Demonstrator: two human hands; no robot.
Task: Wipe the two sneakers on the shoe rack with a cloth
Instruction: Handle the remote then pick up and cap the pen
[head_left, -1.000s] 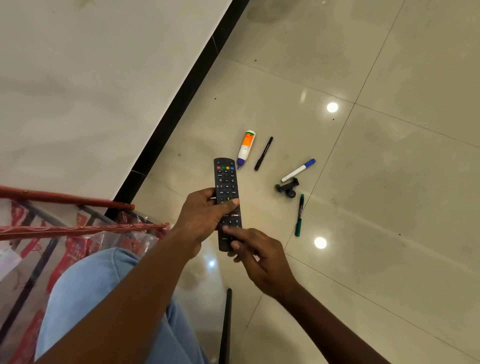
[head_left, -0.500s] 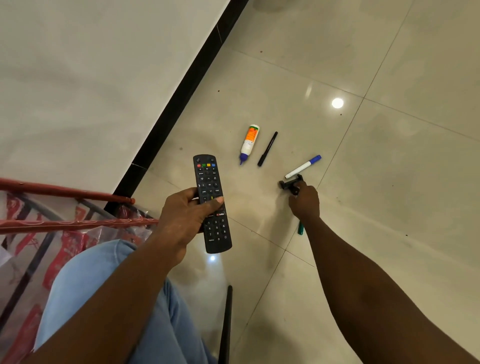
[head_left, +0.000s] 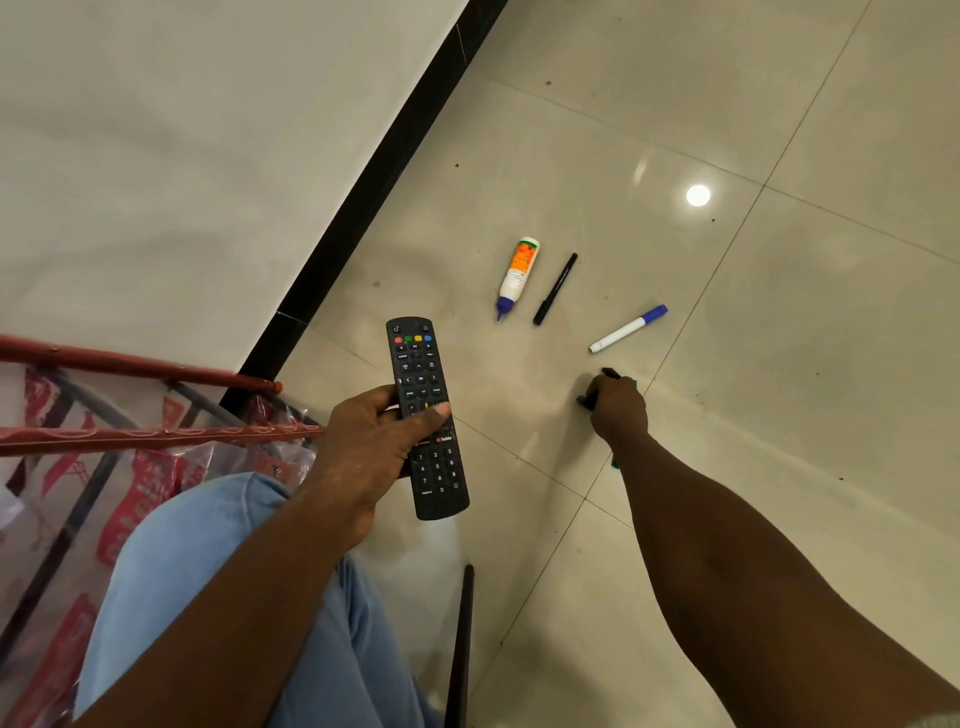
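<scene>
My left hand (head_left: 369, 447) grips a black TV remote (head_left: 415, 364) around its middle, thumb across the buttons, held above the tiled floor. My right hand (head_left: 618, 410) is down on the floor to the right, fingers curled round a small black object (head_left: 610, 372) that pokes out past the knuckles. A green pen (head_left: 615, 462) lies partly hidden under that wrist. The red-railed shoe rack (head_left: 130, 364) with a clear printed plastic cover stands at the left edge. No sneaker or cloth is in view.
On the floor ahead lie a white glue bottle (head_left: 519, 270), a black pen (head_left: 556, 288) and a blue-capped white marker (head_left: 628, 328). A black skirting strip (head_left: 363, 197) runs along the wall. My jeans-clad knee (head_left: 197, 561) and a thin black rod (head_left: 460, 649) are near the bottom.
My right hand left the remote, reached out to the floor and closed on the small black object. My left hand drew the remote slightly left and keeps holding it.
</scene>
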